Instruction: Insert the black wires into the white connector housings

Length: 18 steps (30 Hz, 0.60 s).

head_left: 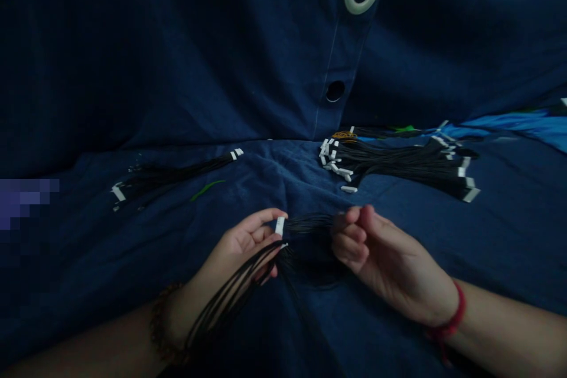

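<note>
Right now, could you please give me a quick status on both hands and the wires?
Left hand shut on wires, white connector at thumb. Right hand pinching their far end. Bundle and pile beyond, untouched.

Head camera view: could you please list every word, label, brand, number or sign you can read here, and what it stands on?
None: no readable text anywhere in this view.
The white connector pinched in the left hand: blank.
The black wires gripped by the right hand: unmarked.
The wire bundles on the blue cloth: connectors too small to show any print.
The pixelated patch at left: unreadable.
</note>
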Each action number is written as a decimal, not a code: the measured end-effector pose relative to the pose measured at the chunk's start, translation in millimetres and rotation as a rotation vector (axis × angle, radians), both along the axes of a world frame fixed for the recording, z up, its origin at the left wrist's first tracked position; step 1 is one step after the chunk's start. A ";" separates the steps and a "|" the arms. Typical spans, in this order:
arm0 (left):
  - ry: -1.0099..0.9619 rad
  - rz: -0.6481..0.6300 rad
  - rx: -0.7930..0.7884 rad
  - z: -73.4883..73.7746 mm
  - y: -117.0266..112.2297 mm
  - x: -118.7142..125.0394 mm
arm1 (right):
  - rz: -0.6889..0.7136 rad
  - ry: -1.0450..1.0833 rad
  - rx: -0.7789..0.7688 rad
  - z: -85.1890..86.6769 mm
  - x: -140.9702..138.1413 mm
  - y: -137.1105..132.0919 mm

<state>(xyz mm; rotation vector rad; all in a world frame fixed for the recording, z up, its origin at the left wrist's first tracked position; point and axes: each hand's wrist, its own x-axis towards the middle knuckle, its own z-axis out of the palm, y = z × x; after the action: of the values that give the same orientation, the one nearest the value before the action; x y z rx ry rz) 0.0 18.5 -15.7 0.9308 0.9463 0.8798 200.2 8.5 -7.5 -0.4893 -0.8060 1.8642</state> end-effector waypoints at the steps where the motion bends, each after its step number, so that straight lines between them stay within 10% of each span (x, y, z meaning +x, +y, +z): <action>1: 0.010 0.008 0.002 0.9 -1.2 0.5 | -0.042 0.021 0.012 7.2 1.9 1.6; 6: 0.043 0.010 0.001 3.8 -5.3 1.5 | -0.317 -0.045 0.042 56.7 17.9 -4.6; 8: 0.012 -0.034 0.009 2.7 -5.0 1.0 | -0.192 -0.198 0.132 64.7 19.4 -14.0; 12: -0.030 -0.063 0.011 1.8 -7.3 -0.2 | 0.142 -0.692 0.231 52.1 6.3 -31.9; 18: -0.103 -0.132 0.062 8.4 -15.2 -1.5 | 0.006 -1.330 0.697 37.4 -8.2 -38.6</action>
<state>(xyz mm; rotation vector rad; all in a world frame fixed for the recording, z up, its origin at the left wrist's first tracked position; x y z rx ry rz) -1.5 3.2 -7.4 0.9800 0.7648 0.8402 192.0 -30.1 29.8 -1.2512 -2.1823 0.9300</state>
